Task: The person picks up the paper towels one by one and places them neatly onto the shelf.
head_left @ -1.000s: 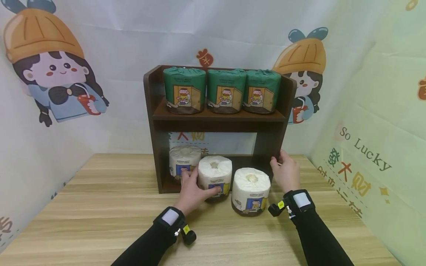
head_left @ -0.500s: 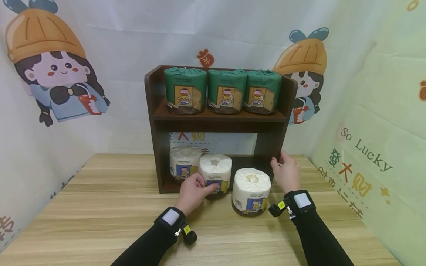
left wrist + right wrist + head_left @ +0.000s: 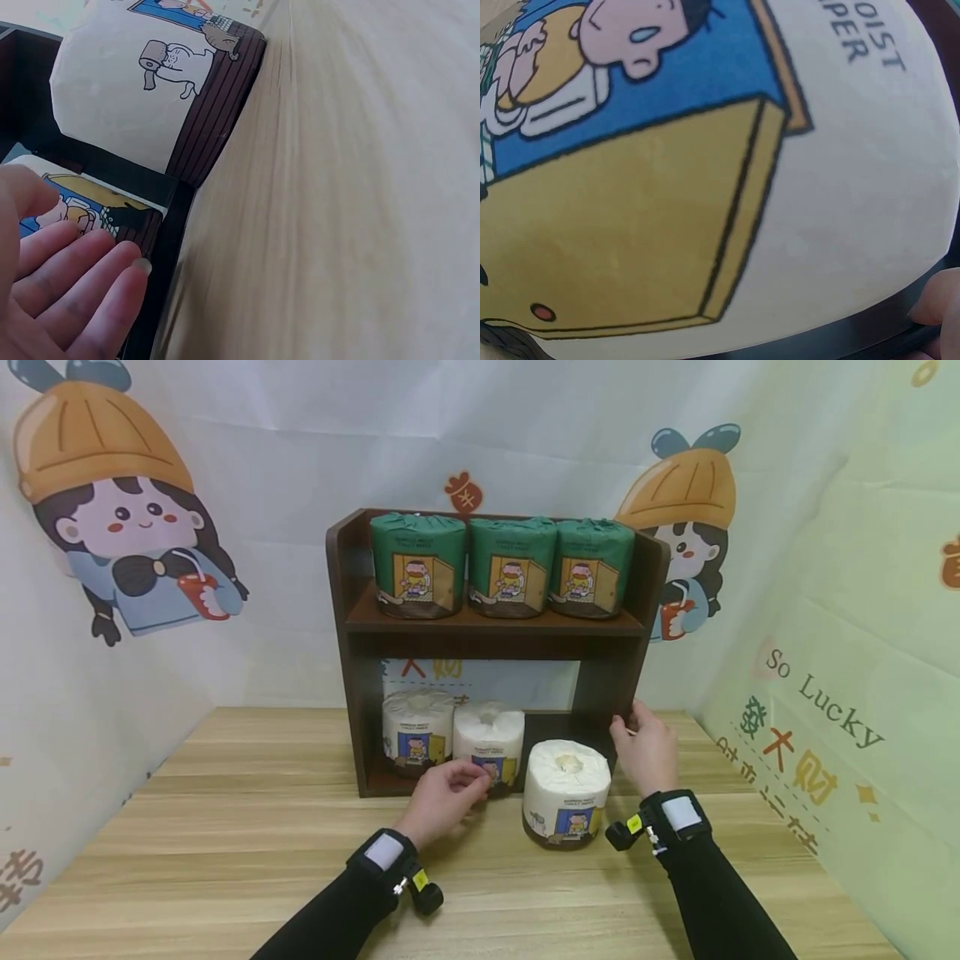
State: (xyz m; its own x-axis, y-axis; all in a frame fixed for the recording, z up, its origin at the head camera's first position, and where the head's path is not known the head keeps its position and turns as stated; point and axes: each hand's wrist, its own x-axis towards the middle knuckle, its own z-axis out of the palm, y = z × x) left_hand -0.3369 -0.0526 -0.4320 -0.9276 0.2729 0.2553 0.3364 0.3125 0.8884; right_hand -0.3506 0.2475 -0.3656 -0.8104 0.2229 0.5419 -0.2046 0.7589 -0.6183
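Note:
My left hand touches the lower front of a white-wrapped toilet roll in the bottom compartment of a dark brown shelf. In the left wrist view the fingers of the left hand are loosely extended beside that roll's printed picture. To its left stands another white toilet roll, inside the same compartment. A third white toilet roll stands on the table before the shelf. My right hand grips the front edge of the shelf's right side panel. This third roll fills most of the right wrist view.
Three green-wrapped toilet rolls stand in a row on the upper shelf level. The wood-grain table extends around the shelf. Printed cloth walls enclose the back and sides.
The middle white roll has moved backward into the bottom compartment. My left hand has followed it, its fingers coming away from the roll's left side to its front. My right hand stays put.

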